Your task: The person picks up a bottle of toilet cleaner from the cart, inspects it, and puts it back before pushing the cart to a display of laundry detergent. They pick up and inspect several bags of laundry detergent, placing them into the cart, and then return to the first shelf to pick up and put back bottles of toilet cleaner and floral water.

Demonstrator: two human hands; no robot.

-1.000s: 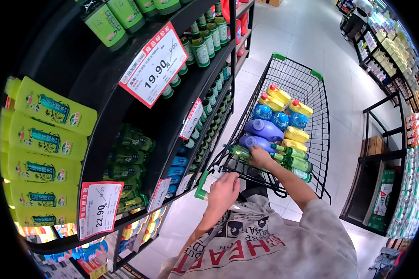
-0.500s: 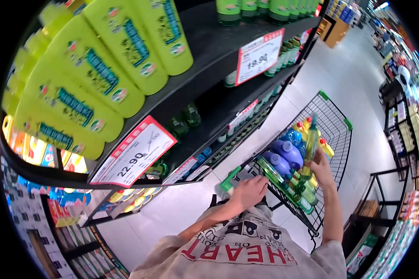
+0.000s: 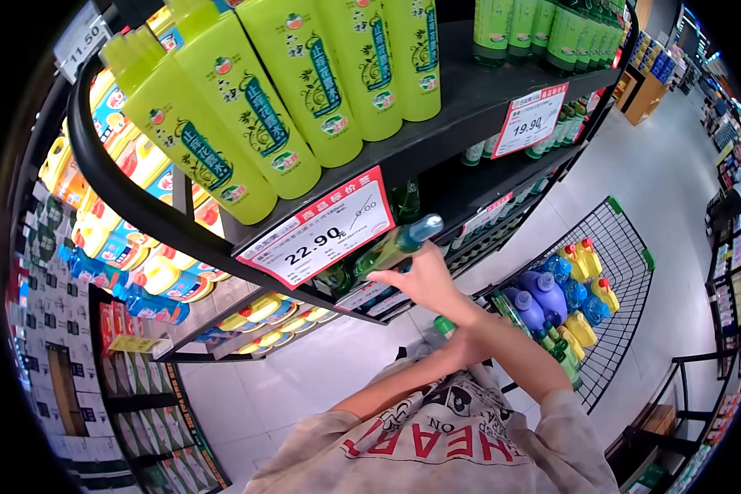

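My right hand (image 3: pixel 424 284) reaches across to the left, closed around a green bottle (image 3: pixel 389 249) with a clear bluish cap. The bottle is tilted at the front of a lower shelf, just beneath the 22.90 price tag (image 3: pixel 321 230). Beneath my right forearm passes my left wrist (image 3: pixel 459 356); the fingers of that hand are hidden, near the cart's handle. In the shopping cart (image 3: pixel 613 354) lie purple bottles (image 3: pixel 539 296), yellow jugs (image 3: pixel 580 328), blue bottles (image 3: pixel 597 311) and green bottles (image 3: pixel 561 354).
Tall lime-green bottles (image 3: pixel 321 90) line the upper shelf (image 3: pixel 461 123), with smaller green bottles (image 3: pixel 510 29) further right. A curved black rail (image 3: pixel 111 177) bounds the shelf's left end. Yellow detergent jugs (image 3: pixel 169 276) stand behind it. Tiled floor (image 3: pixel 296 366) runs below.
My right hand has swung left from the cart to the lower shelf, carrying the green bottle. It now crosses over my left arm. The view has shifted, showing more of the shelf's left end.
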